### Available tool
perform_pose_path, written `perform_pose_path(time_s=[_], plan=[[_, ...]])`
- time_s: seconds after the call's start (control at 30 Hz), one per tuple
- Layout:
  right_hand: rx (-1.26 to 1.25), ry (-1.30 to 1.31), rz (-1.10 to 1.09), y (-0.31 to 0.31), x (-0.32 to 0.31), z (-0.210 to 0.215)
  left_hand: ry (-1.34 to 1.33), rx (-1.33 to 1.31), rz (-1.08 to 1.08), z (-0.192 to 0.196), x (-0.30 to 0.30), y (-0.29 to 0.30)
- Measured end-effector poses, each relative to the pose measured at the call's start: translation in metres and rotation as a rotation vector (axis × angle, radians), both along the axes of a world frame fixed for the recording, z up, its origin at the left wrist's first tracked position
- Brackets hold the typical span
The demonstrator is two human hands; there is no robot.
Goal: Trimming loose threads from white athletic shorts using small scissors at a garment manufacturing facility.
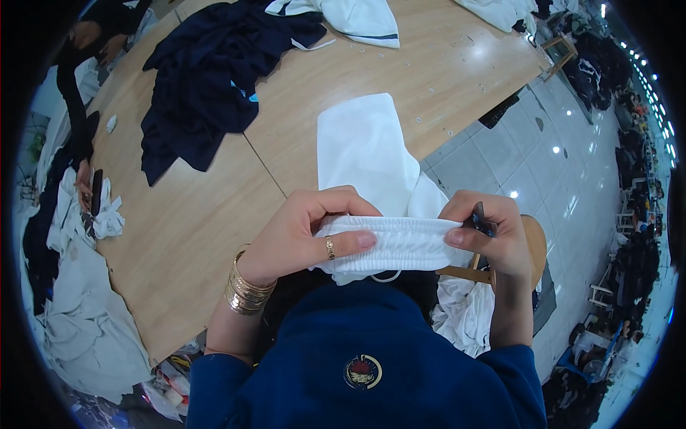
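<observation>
A white garment with a gathered elastic waistband [411,244] is stretched sideways between my hands, close to my body. My left hand [304,232] pinches the band with the thumb in front and the fingers behind it. At the band's other end, my right hand [496,232] grips the edge between thumb and fingers. A small dark pointed tool [481,220], perhaps thread snips, is also tucked in that hand; its handle is hidden. The white leg part [361,146] of the garment lies away from me on the table. A thin white cord loop [386,277] hangs below the band.
Dark navy garments [200,86] lie on the wooden table [286,129], with white garments [357,18] behind. At the far left a co-worker's hand [84,182] is beside white cloth. A wooden stool [534,250] and white cloth [463,311] are at my right, over a tiled floor [543,150].
</observation>
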State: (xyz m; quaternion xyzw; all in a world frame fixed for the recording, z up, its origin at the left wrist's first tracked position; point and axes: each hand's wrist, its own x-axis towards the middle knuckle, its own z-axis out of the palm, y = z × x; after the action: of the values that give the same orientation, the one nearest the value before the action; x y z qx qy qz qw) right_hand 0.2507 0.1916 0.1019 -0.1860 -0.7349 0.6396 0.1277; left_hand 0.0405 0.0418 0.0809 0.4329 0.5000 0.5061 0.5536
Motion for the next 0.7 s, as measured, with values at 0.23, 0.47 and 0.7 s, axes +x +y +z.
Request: perform_pose_path(time_s=[0.23,0.47,0.7], plan=[[0.005,-0.037,-0.026,-0.002,0.0,0.003,0.012,0.029,-0.015,-0.001,0.002,0.001],[-0.021,-0.077,-0.068,-0.004,0.001,-0.001,-0.042,0.024,0.036,-0.002,0.006,0.003],[0.44,-0.036,-0.306,-0.024,-0.008,-0.002,-0.087,0.0,0.089,-0.003,0.01,0.0]])
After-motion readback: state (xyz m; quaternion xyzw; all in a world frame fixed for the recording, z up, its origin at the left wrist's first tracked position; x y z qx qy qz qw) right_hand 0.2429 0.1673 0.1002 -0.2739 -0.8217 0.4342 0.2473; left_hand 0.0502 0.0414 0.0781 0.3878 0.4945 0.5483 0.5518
